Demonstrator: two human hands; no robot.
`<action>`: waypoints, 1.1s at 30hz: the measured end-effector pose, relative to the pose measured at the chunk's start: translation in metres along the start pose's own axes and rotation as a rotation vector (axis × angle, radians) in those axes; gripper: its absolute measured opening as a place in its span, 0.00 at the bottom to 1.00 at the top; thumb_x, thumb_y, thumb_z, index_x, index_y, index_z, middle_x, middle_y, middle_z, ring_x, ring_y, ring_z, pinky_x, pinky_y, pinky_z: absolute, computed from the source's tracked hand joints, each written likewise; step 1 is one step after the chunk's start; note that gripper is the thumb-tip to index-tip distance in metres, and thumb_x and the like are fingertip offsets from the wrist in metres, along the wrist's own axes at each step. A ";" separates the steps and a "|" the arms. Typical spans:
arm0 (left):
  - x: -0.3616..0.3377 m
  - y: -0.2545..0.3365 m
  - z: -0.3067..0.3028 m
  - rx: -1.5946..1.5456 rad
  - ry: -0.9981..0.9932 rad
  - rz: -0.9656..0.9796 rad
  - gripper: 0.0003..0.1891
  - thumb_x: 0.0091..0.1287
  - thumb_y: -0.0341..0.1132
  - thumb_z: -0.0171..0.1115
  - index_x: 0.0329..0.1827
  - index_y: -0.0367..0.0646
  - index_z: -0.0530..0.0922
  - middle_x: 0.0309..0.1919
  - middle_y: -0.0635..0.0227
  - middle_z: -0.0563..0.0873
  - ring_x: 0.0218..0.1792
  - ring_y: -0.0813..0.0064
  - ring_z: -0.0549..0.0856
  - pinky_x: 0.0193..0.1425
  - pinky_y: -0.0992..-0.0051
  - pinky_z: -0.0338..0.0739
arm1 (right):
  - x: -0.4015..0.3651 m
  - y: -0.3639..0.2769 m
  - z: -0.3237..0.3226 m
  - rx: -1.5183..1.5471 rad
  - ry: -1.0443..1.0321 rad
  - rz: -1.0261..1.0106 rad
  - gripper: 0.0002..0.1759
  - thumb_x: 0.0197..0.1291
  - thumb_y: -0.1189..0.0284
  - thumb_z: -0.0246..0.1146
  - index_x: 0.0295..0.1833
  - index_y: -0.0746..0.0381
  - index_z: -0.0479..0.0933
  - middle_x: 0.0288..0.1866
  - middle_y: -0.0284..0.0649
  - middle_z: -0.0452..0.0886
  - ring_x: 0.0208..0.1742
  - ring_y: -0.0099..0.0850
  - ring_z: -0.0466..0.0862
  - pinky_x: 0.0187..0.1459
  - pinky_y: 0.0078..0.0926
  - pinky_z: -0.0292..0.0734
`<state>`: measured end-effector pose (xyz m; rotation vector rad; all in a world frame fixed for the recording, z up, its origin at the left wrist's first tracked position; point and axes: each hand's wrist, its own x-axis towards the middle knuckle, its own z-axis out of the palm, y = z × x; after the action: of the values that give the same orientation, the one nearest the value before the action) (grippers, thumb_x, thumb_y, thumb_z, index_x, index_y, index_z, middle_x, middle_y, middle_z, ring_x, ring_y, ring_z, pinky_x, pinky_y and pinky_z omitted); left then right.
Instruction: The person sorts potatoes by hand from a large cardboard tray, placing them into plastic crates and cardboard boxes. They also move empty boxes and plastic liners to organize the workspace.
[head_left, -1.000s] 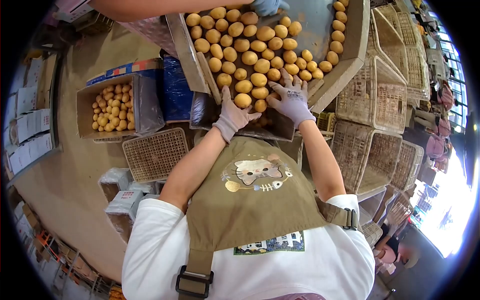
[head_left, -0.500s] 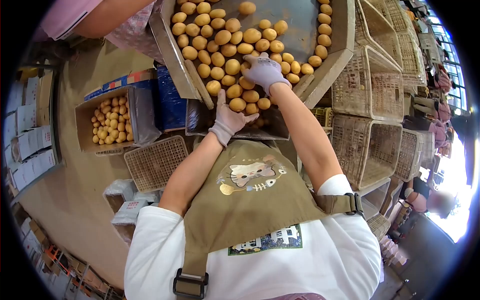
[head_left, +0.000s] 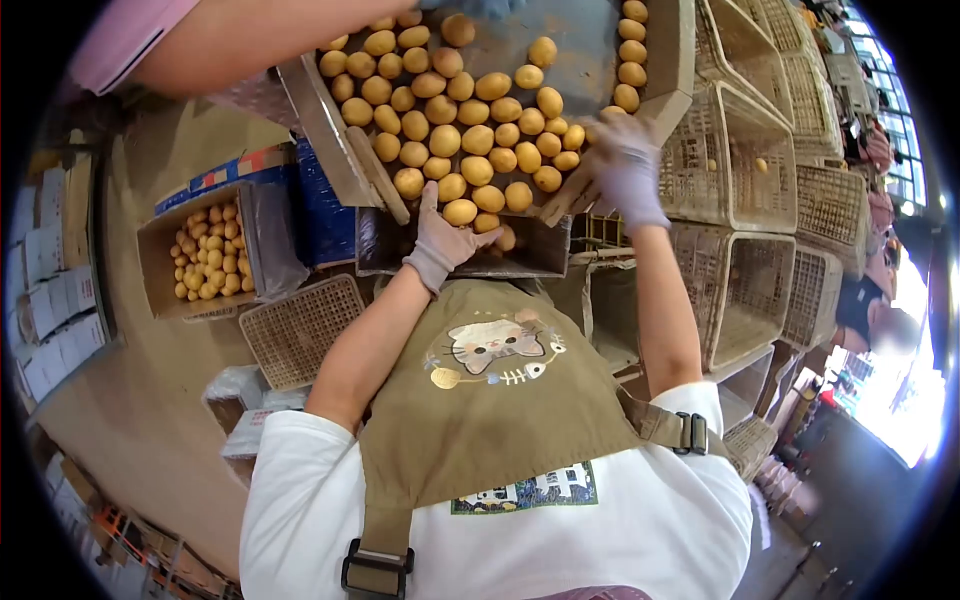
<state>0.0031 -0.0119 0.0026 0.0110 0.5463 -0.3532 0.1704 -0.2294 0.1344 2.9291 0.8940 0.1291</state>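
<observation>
Many yellow-brown potatoes (head_left: 475,140) lie on a metal sorting chute (head_left: 665,115) that narrows toward me. My left hand (head_left: 440,248), in a pale glove, is at the chute's mouth with thumb and fingers spread, next to the lowest potatoes. Below the mouth stands a lined box (head_left: 545,252); a few potatoes show at its opening, and its inside is mostly hidden. My right hand (head_left: 630,175), also gloved, is over the chute's right wall, smeared by motion. Whether it holds anything cannot be made out.
Plastic crates (head_left: 755,215) are stacked on the right; one shows a potato (head_left: 761,165). On the left are a carton of potatoes (head_left: 213,250) and a tilted crate (head_left: 303,335). A co-worker's bare arm (head_left: 270,45) with a pink sleeve reaches over the chute's far left.
My right hand has moved from among the potatoes to the chute's right wall. My left hand stays near the mouth. The co-worker's arm has reached further across, and several potatoes have shifted.
</observation>
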 end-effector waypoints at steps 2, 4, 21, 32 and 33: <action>0.002 -0.002 -0.003 -0.008 -0.030 0.006 0.43 0.69 0.72 0.45 0.81 0.56 0.58 0.80 0.63 0.62 0.78 0.49 0.62 0.75 0.29 0.54 | 0.007 -0.018 0.048 -0.089 -0.139 -0.059 0.20 0.62 0.65 0.62 0.60 0.44 0.81 0.58 0.38 0.82 0.63 0.40 0.78 0.73 0.54 0.55; 0.002 -0.001 -0.007 -0.052 -0.058 0.014 0.42 0.70 0.71 0.47 0.81 0.56 0.58 0.80 0.63 0.62 0.78 0.50 0.62 0.75 0.30 0.56 | 0.029 -0.029 0.040 0.014 -0.373 0.044 0.19 0.64 0.63 0.60 0.60 0.44 0.81 0.58 0.40 0.82 0.64 0.42 0.78 0.71 0.51 0.57; 0.000 0.000 -0.014 -0.153 -0.002 0.073 0.44 0.65 0.70 0.55 0.78 0.53 0.62 0.75 0.62 0.67 0.73 0.51 0.69 0.75 0.37 0.61 | -0.029 0.030 -0.021 0.173 0.258 -0.038 0.24 0.56 0.66 0.69 0.61 0.46 0.82 0.49 0.39 0.84 0.55 0.44 0.79 0.58 0.47 0.72; 0.004 -0.001 -0.016 -0.144 0.025 0.025 0.39 0.70 0.67 0.51 0.77 0.53 0.62 0.73 0.62 0.68 0.72 0.53 0.69 0.73 0.37 0.65 | -0.039 -0.093 0.033 0.247 0.025 -0.143 0.31 0.56 0.57 0.69 0.66 0.48 0.77 0.69 0.45 0.73 0.71 0.47 0.70 0.73 0.55 0.56; 0.002 0.000 -0.014 -0.182 -0.021 0.003 0.39 0.70 0.67 0.51 0.77 0.53 0.62 0.73 0.62 0.68 0.73 0.53 0.69 0.73 0.37 0.65 | -0.040 -0.094 0.036 0.251 -0.027 -0.144 0.28 0.57 0.60 0.68 0.65 0.50 0.78 0.66 0.46 0.76 0.67 0.47 0.74 0.70 0.52 0.62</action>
<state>-0.0020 -0.0108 -0.0102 -0.1671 0.5557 -0.2996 0.0890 -0.1758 0.0870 3.0666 1.1927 -0.0348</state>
